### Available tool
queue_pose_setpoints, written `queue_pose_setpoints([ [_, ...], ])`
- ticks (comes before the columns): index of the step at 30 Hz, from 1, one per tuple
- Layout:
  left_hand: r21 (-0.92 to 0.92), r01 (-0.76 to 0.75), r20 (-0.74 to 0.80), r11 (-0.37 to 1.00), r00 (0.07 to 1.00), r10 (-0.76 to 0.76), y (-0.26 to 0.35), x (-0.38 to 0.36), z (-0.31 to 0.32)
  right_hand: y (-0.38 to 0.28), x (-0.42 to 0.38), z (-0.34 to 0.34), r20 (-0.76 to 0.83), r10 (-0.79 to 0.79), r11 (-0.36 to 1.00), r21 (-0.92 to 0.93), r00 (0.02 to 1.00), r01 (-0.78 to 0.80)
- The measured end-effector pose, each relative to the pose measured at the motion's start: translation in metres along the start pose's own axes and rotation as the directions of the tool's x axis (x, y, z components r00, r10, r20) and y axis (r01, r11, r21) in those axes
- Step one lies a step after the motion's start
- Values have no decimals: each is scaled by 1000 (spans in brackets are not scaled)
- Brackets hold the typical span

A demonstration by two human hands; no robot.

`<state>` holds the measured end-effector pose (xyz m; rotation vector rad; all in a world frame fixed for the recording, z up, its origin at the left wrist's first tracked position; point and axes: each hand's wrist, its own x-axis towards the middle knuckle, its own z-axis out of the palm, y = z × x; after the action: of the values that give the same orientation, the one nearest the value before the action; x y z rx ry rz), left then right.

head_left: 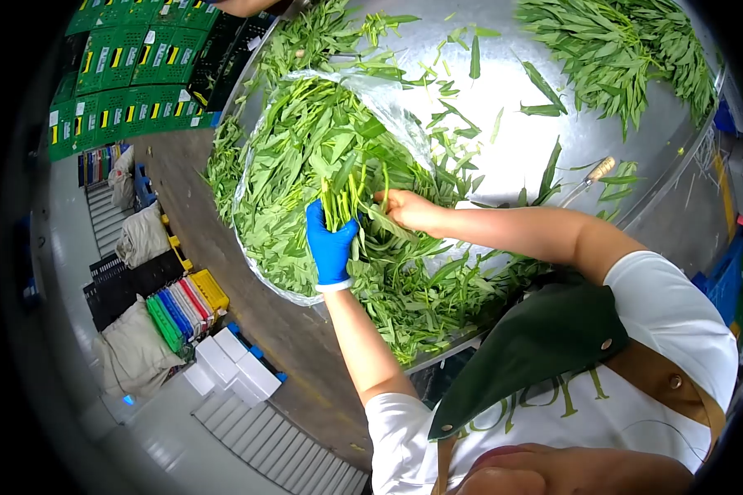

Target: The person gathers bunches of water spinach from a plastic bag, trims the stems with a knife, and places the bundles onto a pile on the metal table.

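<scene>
My left hand [332, 247], in a blue glove, is closed round the stems of a bunch of water spinach [338, 202]. Bare and just right of it, my right hand [411, 212] has its fingers pinched together at a stem and leaves on the bunch's side. Both hands are over a large clear plastic bag [392, 103], its mouth spread wide and full of loose water spinach [293, 153]. More cut leaves [421, 305] lie heaped below my right forearm.
The round metal table [495, 157] carries scattered leaves and a water spinach pile [615, 45] at upper right. A curved metal tool with a pale handle [601, 169] lies near its edge. Green crates [128, 70] stand left. Another person's arm [246, 7] shows at top.
</scene>
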<state>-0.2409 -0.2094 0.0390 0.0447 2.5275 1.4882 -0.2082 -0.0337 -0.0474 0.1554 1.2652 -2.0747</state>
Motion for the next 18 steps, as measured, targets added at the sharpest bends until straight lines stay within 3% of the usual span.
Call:
queue_pose_setpoints([
  [2,3,22,-12,1000,1000,-22,5,-4,7,-16,-12,18,15,-76,987,-142,997,78],
  [3,1,36,-12,999,999,-36,10,-8,13,9,1,34,-80,-314,914,-294,946,279],
  [4,20,101,26,995,994,-101,18,-14,17,-17,-21,46,-73,-448,879,-218,891,424],
  [6,-4,-26,5,1000,1000,26,35,-27,25,-23,-32,56,-50,-513,824,-307,857,476],
  [7,-79,-17,-13,997,1000,16,39,-33,25,-9,-27,56,-4,-673,705,-309,740,639],
  [10,-321,60,-64,945,994,-84,39,-40,12,1,-34,63,217,-485,764,-365,847,532],
  [11,-382,180,-30,907,978,-207,41,-46,5,1,-48,67,220,-410,855,-247,885,457],
  [12,-294,133,-59,946,986,-157,28,-51,-7,13,-46,70,257,-497,812,-198,829,549],
  [14,-40,65,-134,997,989,-69,12,-65,-31,29,-48,68,360,-455,859,-64,814,508],
  [16,-212,-12,-332,977,941,-61,33,-86,-48,17,-63,54,469,-531,741,-145,705,655],
  [17,-42,-3,-478,999,878,-17,28,-98,-72,-13,-87,37,536,-375,778,-261,756,571],
  [18,9,-285,-536,958,808,245,31,-101,-86,-7,-96,20,545,-413,662,-371,730,652],
])
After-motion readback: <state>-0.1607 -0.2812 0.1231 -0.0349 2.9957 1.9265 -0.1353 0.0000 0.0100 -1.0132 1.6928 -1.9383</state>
